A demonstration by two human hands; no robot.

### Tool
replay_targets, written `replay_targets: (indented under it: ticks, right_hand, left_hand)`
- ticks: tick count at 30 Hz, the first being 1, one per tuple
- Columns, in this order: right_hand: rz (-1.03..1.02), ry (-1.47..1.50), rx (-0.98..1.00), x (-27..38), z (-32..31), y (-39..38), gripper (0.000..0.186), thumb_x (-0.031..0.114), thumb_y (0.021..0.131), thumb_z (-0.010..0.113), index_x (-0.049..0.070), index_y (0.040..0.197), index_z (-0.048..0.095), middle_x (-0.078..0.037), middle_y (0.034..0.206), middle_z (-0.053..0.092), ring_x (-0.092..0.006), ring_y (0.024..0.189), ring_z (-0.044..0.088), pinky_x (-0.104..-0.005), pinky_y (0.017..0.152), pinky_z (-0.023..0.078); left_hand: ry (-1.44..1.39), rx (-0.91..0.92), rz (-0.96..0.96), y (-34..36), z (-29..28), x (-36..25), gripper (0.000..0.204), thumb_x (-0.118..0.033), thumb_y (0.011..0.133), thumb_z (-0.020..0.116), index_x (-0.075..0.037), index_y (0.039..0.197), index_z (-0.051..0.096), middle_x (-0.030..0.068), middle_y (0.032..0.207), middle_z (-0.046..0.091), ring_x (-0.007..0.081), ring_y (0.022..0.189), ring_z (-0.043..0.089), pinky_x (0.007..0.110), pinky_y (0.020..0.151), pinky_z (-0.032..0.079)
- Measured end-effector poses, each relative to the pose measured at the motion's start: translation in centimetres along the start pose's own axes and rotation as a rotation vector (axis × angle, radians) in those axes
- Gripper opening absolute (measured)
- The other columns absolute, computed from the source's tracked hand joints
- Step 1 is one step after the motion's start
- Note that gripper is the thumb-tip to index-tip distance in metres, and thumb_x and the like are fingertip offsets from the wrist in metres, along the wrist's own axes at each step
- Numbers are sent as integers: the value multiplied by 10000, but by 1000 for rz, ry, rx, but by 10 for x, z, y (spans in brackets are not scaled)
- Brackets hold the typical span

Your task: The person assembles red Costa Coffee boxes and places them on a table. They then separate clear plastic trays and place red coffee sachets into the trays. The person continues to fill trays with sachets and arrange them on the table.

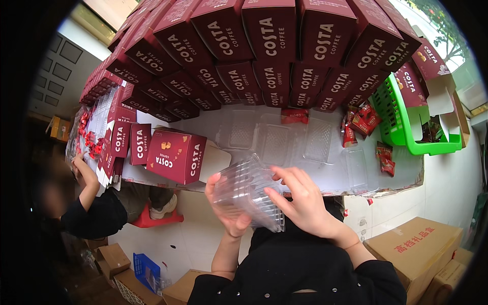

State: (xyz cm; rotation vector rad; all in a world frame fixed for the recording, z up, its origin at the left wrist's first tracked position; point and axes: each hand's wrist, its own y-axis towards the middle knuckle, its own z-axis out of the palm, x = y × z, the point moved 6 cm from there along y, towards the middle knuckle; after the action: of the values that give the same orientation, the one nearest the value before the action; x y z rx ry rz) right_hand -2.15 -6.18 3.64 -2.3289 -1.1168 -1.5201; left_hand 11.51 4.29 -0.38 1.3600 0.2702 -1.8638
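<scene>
A stack of clear plastic trays [249, 195] is held up at the table's front edge, in front of my body. My left hand [229, 208] grips it from the left side, thumb low and fingers partly behind the plastic. Over its right side is my right hand [302, 203], fingers stretched and apart, the fingertips at or close to the trays' edges. On the white tabletop beyond lie several single clear trays [277, 145]. An open dark red carton [175, 155] lies just left of the stack, its white flap toward my left hand.
A tall wall of dark red cartons [269, 40] lines the far side. At right are small red packets [365, 119] and a green basket [432, 147] holding packets and cartons. Another person [96, 208] works at left. A large cardboard box [414, 249] stands at lower right.
</scene>
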Motion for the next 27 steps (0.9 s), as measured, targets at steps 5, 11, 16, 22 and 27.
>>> replay_targets:
  ticks: [5,11,16,22,27]
  right_hand:
    - [-67,-81,-11,5,-3,1,368,144,837,736,-23,1150,638,-131,1024,644,-291,888,612,-372,760,515]
    - [-79,-49,-44,3,-6,-1,369,132,821,749,-27,1139,649,-143,1046,660,-305,904,622,-380,780,523]
    - [-66,-35,-69,4,-8,-1,341,115,803,766,-21,1097,657,-145,1035,668,-306,909,625,-385,781,525]
    - [-48,5,-56,4,-12,-2,210,65,777,785,6,878,610,-107,960,688,-271,814,645,-347,713,535]
    - [24,251,-117,0,-14,-9,168,18,802,738,5,813,570,-103,879,667,-215,689,638,-314,614,525]
  left_hand:
    - [14,-24,-11,2,4,-2,1046,-368,660,865,-48,1453,263,114,1296,435,254,1207,489,388,1022,436]
    - [-6,-13,-3,0,4,-2,1046,-362,660,863,-47,1455,261,117,1294,441,252,1205,490,383,1019,433]
    - [-7,-10,-3,1,3,-2,1049,-357,664,862,-44,1457,252,119,1301,438,250,1203,492,378,1016,436]
    - [-6,31,-2,-3,6,1,1034,-351,680,862,-41,1456,253,121,1294,449,250,1188,507,378,997,453]
    - [31,74,-35,-4,7,2,1038,-375,674,859,-33,1452,263,123,1292,465,250,1179,516,376,985,463]
